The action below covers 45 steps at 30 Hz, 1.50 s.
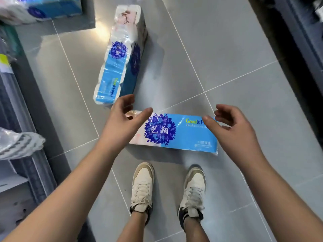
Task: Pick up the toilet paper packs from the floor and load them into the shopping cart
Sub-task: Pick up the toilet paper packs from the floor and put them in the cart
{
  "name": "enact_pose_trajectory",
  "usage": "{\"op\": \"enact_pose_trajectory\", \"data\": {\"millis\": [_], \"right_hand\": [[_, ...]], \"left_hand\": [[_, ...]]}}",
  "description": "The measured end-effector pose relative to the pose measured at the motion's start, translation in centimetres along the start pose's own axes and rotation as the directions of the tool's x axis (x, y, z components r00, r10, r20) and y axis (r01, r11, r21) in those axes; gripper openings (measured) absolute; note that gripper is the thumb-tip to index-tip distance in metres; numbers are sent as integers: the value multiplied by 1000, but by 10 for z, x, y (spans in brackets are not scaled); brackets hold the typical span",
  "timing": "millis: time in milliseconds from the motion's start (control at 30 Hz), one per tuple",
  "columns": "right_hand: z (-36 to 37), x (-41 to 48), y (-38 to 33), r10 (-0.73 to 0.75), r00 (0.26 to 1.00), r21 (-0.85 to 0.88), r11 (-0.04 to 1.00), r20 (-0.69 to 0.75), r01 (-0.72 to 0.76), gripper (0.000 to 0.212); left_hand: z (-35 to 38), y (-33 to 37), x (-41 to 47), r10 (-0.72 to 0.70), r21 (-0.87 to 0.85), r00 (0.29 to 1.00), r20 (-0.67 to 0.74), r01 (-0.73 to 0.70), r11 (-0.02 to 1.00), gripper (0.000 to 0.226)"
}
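**Both hands spread over the near pack**

The near toilet paper pack lies crosswise on the floor just ahead of the feet. Left hand and right hand hover unclenched above opposite ends, seemingly not yet touching. A second pack lies farther left.

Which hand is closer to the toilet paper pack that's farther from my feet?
Left. The left hand sits right by the far pack's near end. The right hand is well off to its right, above the other pack's right end.
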State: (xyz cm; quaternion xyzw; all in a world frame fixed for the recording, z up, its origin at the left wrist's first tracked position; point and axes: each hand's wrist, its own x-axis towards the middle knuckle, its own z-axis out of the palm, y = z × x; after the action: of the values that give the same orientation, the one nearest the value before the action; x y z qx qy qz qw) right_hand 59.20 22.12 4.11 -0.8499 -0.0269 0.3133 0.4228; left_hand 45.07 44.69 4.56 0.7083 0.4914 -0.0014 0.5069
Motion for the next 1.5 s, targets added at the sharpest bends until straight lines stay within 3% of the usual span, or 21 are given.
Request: {"op": "enact_pose_trajectory", "data": {"millis": [433, 800, 967, 1367, 1500], "right_hand": [[54, 59, 83, 100, 995, -91, 991, -29, -102, 55], [64, 92, 122, 117, 991, -150, 981, -62, -126, 60], [66, 96, 138, 153, 976, -240, 953, -155, -188, 66], [65, 115, 167, 258, 957, -257, 924, -128, -284, 85], [67, 121, 177, 305, 948, -228, 920, -93, -318, 92]], "left_hand": [[41, -107, 69, -93, 153, 996, -5, 93, 984, 75], [53, -148, 103, -170, 231, 984, -56, 179, 956, 80], [55, -162, 114, -216, 270, 973, -81, 230, 935, 92], [49, -180, 135, -312, 135, 947, -71, 319, 938, 108], [46, -192, 139, -356, 105, 934, -1, 354, 929, 94]]}}
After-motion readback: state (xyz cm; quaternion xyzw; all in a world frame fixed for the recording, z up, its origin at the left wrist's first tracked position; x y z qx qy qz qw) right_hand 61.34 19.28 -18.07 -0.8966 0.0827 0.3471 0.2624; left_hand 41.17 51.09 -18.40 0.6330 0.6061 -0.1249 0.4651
